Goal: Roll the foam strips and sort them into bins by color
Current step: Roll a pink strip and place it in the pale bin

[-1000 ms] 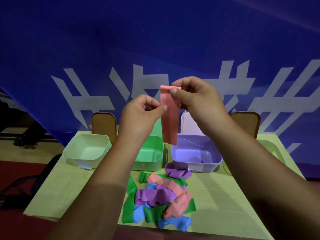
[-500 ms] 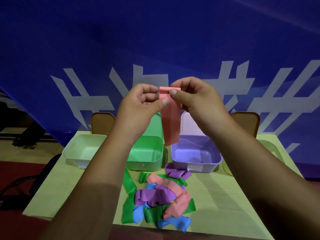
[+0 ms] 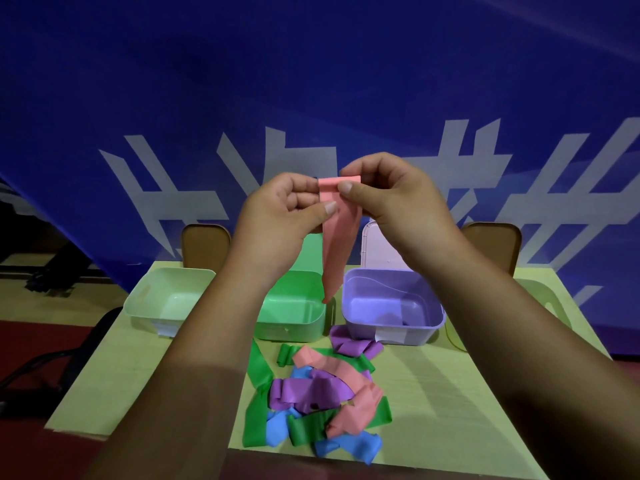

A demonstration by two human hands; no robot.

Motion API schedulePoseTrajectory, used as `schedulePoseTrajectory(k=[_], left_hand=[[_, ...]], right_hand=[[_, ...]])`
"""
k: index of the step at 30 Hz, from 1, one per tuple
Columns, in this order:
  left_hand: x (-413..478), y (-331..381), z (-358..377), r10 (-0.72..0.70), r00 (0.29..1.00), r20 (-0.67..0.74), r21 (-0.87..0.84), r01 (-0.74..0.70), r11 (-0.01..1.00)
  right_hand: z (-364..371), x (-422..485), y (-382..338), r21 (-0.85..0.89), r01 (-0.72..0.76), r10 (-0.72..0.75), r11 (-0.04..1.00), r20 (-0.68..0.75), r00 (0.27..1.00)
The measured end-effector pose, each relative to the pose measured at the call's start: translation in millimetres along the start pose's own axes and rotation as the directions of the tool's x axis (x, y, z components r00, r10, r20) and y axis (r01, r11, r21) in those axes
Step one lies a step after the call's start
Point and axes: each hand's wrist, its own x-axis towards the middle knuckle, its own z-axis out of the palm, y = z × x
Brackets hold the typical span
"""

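Nearest, loose foam strips point(image 3: 318, 393) lie heaped on the table point(image 3: 467, 393); above them the left hand point(image 3: 277, 220) and right hand point(image 3: 391, 195) both pinch the folded top of a pink strip point(image 3: 337, 244), which hangs before the green bin point(image 3: 294, 317) and purple bin point(image 3: 391, 306). The roll likely goes best wound tight, edges kept square.

Pink foam strip point(image 3: 337, 237) hangs above green bin point(image 3: 294, 313).
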Motion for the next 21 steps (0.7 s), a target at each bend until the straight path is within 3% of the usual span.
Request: schedulePoseTrajectory(k=[21], left_hand=[[7, -12, 12, -0.024, 1.0, 0.015, -0.072, 0.025, 0.997]], right_hand=[[-1, 1, -3, -0.116, 0.012, -0.021, 0.993, -0.076, 0.997]])
